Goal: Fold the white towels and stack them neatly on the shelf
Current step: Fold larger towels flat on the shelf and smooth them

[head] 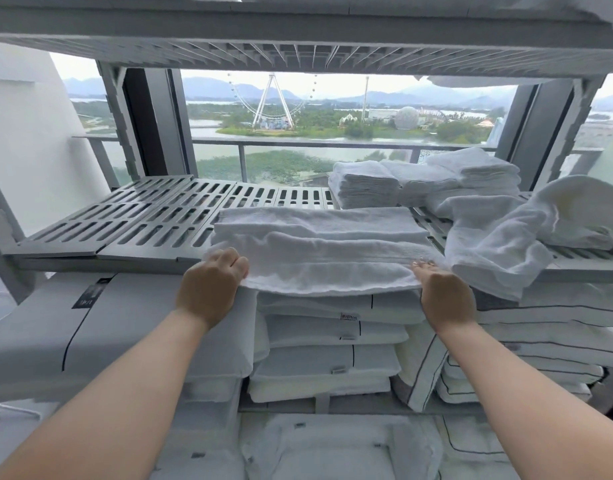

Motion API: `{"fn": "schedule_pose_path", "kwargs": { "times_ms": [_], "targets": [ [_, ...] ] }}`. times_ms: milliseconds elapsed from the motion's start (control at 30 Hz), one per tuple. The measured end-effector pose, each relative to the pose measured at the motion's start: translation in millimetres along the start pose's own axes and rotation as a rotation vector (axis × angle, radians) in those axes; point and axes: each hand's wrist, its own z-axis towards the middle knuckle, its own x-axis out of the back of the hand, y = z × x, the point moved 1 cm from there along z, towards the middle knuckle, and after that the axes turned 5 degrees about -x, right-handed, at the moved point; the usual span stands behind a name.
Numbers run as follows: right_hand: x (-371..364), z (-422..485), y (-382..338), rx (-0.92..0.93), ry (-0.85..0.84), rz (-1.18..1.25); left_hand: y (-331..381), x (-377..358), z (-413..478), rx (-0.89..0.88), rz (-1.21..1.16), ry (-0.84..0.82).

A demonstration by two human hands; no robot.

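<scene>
Slatted shelf carries folded towel; left hand curled, gripping its near-left corner; right hand flat, fingers straight, touching near-right edge.

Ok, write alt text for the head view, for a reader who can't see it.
A person's left hand grips and right hand rests on the near edge of a partly folded white towel on a grey slatted shelf. At the back right folded towels are stacked, a loose towel in front.
</scene>
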Motion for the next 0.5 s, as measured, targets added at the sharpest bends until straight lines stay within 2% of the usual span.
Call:
{"fn": "schedule_pose_path", "kwargs": {
  "times_ms": [200, 500],
  "targets": [
    [-2, 2, 5, 0.008, -0.009, -0.004, 1, -5, -13, 0.042, 0.009, -0.112],
    [-3, -1, 5, 0.010, 0.027, 0.009, 11, 11, -3, 0.160, 0.165, -0.250]
  ]
}}
